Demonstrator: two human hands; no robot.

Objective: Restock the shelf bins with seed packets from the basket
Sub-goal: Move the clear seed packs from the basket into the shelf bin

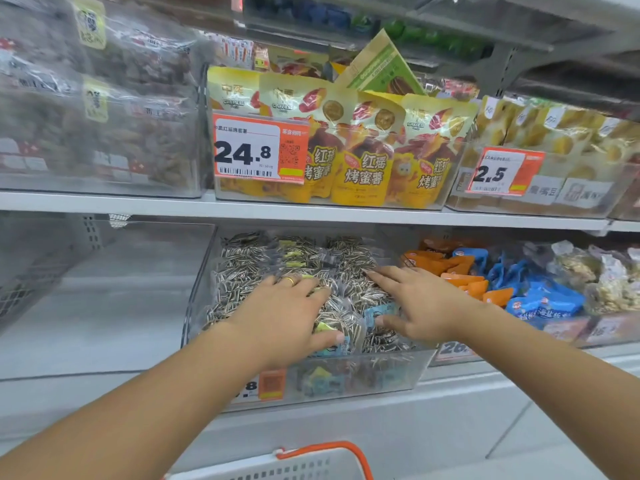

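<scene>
A clear plastic shelf bin on the lower shelf is heaped with small clear packets of striped sunflower seeds. My left hand, a ring on one finger, lies palm down on the packets at the bin's left half with its fingers spread. My right hand lies flat on the packets at the right half, fingers straight and pointing left. Neither hand grips a packet. The white basket with an orange handle shows at the bottom edge; its contents are hidden.
An empty clear bin stands left of the seed bin. To the right is a bin of orange and blue packets. The upper shelf holds yellow sweet-potato bags behind a 24.8 price tag.
</scene>
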